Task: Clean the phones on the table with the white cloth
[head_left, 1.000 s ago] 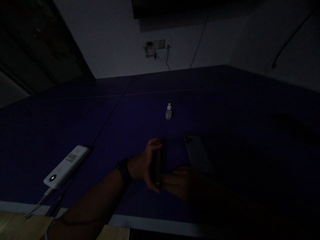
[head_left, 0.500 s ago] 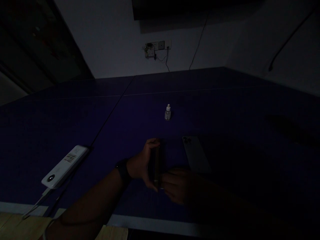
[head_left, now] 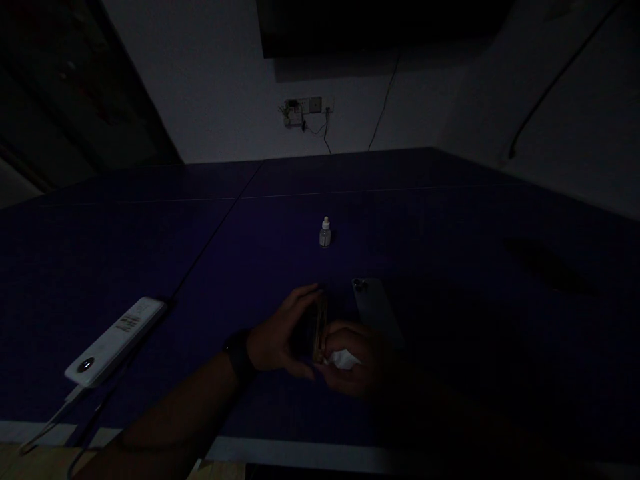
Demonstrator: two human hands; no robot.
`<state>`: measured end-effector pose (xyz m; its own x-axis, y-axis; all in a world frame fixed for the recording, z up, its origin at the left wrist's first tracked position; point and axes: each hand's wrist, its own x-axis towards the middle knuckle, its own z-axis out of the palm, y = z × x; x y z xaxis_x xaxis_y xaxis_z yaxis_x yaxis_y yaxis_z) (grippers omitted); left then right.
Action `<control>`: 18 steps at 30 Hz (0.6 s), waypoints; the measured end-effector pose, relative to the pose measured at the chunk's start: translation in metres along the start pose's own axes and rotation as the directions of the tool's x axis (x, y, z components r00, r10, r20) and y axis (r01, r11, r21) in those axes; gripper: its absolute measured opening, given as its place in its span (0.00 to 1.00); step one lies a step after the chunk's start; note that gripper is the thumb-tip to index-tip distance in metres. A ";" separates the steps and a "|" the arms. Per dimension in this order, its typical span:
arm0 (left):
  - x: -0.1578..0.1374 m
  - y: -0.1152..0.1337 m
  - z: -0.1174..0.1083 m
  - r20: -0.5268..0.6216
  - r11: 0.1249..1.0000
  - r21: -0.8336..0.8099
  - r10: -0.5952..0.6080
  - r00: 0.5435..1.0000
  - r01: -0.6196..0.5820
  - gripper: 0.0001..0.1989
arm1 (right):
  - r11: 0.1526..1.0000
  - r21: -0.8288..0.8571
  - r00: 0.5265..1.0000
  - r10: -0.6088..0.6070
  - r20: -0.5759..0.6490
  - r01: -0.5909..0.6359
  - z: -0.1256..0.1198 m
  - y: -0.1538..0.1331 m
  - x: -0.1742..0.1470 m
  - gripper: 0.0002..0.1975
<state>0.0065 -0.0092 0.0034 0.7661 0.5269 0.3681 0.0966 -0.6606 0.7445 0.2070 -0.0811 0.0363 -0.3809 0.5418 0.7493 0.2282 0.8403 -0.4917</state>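
Observation:
Low over the purple table, my left hand [head_left: 275, 337] grips a thin phone case [head_left: 320, 327] on edge, fingers at its top and thumb near its bottom. My right hand [head_left: 353, 343] is closed around a crumpled white tissue [head_left: 344, 359] and touches the near end of the case. Just beyond my right hand lies a grey phone [head_left: 377, 308], camera side up, its lower end partly in shadow. A small dropper bottle [head_left: 325, 236] with a white top stands upright farther back. Dim light hides much of my right arm.
To the left, a white power bank [head_left: 117, 340] lies on the purple table [head_left: 270, 260], a cable [head_left: 50, 420] running off the near edge. A dark flat shape [head_left: 545, 263] lies at right. Wall sockets [head_left: 305, 107] with plugs sit beyond, under a dark screen [head_left: 380, 27].
The case is tilted differently in my left hand. My right hand has turned so that the white tissue shows. The whole view has shifted slightly.

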 end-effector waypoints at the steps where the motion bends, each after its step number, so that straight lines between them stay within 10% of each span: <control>1: 0.001 0.001 -0.001 -0.002 1.000 0.007 -0.009 1.000 0.009 0.58 | 1.000 0.016 1.000 0.015 0.007 -0.015 -0.001 -0.001 0.001 0.04; 10: 0.000 0.001 -0.008 -0.084 0.979 -0.154 -0.144 0.986 0.130 0.48 | 0.994 -0.113 0.998 0.020 0.057 -0.014 -0.037 0.032 -0.003 0.12; 18: 0.001 -0.009 -0.009 -0.047 0.958 -0.219 -0.198 0.979 0.184 0.46 | 0.933 -0.350 0.905 0.072 0.418 0.088 -0.016 0.068 -0.010 0.10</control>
<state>0.0007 0.0018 0.0014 0.7011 0.6719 0.2387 0.0939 -0.4189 0.9032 0.2403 -0.0295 0.0024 -0.7034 0.5440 0.4575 0.4930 0.8370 -0.2373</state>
